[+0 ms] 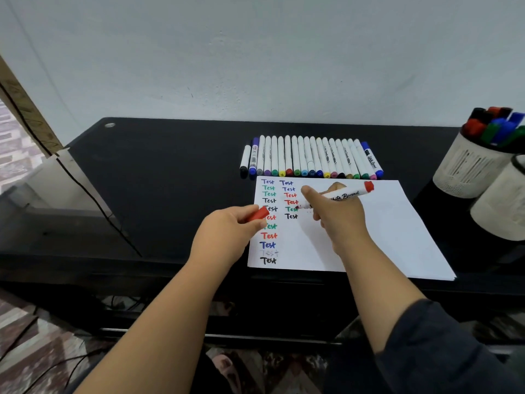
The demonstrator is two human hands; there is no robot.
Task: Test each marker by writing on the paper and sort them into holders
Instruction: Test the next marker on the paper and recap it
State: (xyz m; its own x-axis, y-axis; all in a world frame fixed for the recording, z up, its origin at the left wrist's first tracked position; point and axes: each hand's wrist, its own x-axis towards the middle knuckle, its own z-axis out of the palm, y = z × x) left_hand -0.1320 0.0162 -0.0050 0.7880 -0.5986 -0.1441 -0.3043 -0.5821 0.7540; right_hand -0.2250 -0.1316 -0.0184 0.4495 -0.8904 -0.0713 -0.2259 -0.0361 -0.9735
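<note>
A white sheet of paper (383,231) lies on the black desk, covered at its left with two columns of the word "Test" in several colours. My right hand (339,216) grips an uncapped red whiteboard marker (345,196), tip down at the paper beside the second column. My left hand (227,233) pinches the marker's red cap (258,214) at the paper's left edge. Behind the paper lies a row of several capped white markers (311,157). At the right stand two white holders: the far holder (471,166) holds several markers, the near holder (502,203) is cut off by the frame.
The black desk (159,172) stands against a pale wall. A cardboard piece and a cable (85,191) lean at the left. Both holders sit on a black block at the desk's right end. Below the desk's front edge are cables and patterned floor.
</note>
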